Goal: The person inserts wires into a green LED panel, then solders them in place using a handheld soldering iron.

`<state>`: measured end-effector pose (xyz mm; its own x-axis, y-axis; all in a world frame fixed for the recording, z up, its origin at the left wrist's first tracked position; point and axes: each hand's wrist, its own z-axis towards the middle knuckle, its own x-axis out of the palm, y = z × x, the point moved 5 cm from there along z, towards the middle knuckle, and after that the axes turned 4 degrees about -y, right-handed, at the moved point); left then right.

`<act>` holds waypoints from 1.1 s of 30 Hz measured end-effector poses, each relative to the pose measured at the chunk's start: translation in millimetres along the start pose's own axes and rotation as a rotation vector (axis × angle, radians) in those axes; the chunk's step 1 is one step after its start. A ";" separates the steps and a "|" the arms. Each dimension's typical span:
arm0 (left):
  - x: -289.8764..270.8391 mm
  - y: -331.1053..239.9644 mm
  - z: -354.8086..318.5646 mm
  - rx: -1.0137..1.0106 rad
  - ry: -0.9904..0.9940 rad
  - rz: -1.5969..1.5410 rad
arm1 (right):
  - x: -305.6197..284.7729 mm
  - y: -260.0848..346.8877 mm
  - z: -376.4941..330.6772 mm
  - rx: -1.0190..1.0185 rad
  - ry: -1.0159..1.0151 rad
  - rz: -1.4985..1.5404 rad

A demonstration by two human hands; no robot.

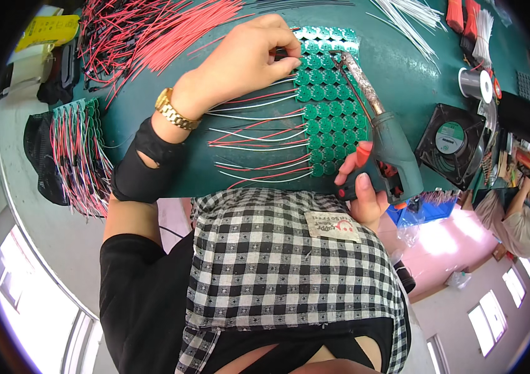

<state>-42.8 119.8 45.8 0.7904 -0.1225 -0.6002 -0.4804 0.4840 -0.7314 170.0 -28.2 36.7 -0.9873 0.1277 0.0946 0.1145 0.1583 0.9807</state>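
My right hand is closed around the grip of a dark green, gun-shaped soldering iron with a red trigger. Its metal barrel slants up and left, and the tip is over the upper rows of a panel of round green circuit boards. At the panel's upper left edge, my left hand is closed in a pinch on a thin wire, mostly hidden by the fingers. Red and white wires stick out leftward from the panel's left edge, below that hand.
Loose red wires are heaped at the far left, white wires at the far right. A wired board stack hangs over the left table edge. Right of the iron are a black fan and a solder spool. Another person sits farther right.
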 end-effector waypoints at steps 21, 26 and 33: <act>3.9 -11.6 -3.5 0.250 -0.054 0.329 | -1.4 1.6 -0.4 -0.020 0.047 0.009; 5.7 -14.3 -2.9 0.227 -0.061 0.400 | 1.8 0.4 0.0 0.019 0.057 -0.016; 9.6 -11.3 0.6 0.237 -0.058 0.165 | 1.9 -0.4 2.0 -0.041 0.089 0.037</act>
<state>-29.6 113.7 48.5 0.7327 0.0211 -0.6802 -0.5076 0.6826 -0.5257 168.3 -26.0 36.1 -0.9886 0.0446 0.1439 0.1482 0.1146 0.9823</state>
